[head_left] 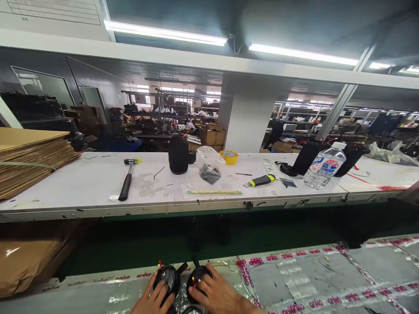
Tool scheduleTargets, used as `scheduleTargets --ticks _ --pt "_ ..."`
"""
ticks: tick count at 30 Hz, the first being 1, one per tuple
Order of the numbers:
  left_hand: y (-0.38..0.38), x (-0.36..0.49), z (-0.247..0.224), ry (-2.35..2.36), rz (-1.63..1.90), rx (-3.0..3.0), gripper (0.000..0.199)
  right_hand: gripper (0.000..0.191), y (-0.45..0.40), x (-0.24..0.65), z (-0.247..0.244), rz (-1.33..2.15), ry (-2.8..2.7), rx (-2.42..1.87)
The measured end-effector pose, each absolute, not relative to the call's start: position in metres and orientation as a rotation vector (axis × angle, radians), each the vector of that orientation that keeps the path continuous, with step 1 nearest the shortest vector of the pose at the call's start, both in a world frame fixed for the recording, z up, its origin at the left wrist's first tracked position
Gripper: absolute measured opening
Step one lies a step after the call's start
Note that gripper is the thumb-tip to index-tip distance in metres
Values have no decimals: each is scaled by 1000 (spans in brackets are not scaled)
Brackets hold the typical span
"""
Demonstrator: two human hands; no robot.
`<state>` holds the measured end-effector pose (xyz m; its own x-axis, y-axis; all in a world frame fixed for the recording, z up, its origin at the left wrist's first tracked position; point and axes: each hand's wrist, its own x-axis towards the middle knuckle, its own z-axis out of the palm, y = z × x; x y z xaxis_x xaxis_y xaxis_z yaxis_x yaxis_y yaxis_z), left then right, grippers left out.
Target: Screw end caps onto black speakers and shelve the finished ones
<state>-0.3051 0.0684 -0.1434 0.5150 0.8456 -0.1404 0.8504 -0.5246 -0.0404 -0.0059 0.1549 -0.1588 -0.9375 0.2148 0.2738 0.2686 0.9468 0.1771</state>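
My left hand is on a round black piece at the bottom of the view, its fingers curled over the top. Red wire ends stick up from that piece. Close beside it, my right hand grips a second round black piece, which has red and yellow wire ends. Each piece has a short black strap or tab at its far side. Both appear to be black cylinders seen from above, with their lower parts hidden. They are at the near surface, which is covered in clear plastic and printed tape.
Across a dark green gap stands a white bench. On it are a hammer, a black cylinder, a plastic bag, a yellow tape roll, a utility knife and a water bottle. Stacked cardboard sits left.
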Motion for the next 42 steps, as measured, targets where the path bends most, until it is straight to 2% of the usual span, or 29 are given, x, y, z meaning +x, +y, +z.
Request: scheduleTargets --ticks 2,6,9,15,20,22,26,28,31,33,36,39,42 --pt "72 -306 -137 1447 -254 2737 49 42 155 -5 -141 -256 -2883 -381" --pt "75 -309 -122 1353 -294 2771 51 27 157 -16 -122 -162 -2952 -385" --pt "75 -309 -106 1299 -332 2757 67 17 162 -28 -118 -102 -2997 -469" --pt "86 -306 -81 1105 -513 2690 114 63 162 -12 -99 5 -2945 -865" --pt "105 -317 -75 979 -451 2821 128 86 135 37 -86 -27 -2963 -969" --pt "115 -320 -78 909 -377 2873 126 86 118 51 -89 -30 -3005 -922" --pt "134 -313 -86 759 -323 2924 109 79 91 53 -104 4 -3048 -857" --pt "139 -308 -89 746 -317 2934 90 73 85 46 -112 41 -3054 -816" --pt "140 -304 -89 830 -308 2932 51 71 83 35 -118 102 -3063 -729" --pt "136 -305 -86 917 -318 2911 40 67 85 29 -119 137 -3061 -706" --pt "124 -316 -78 1092 -359 2851 50 49 88 24 -120 188 -3046 -700" --pt "101 -337 -68 1306 -399 2767 67 50 88 18 -124 239 -3018 -716" --pt "71 -353 -62 1464 -427 2668 65 49 86 14 -131 276 -2966 -795"
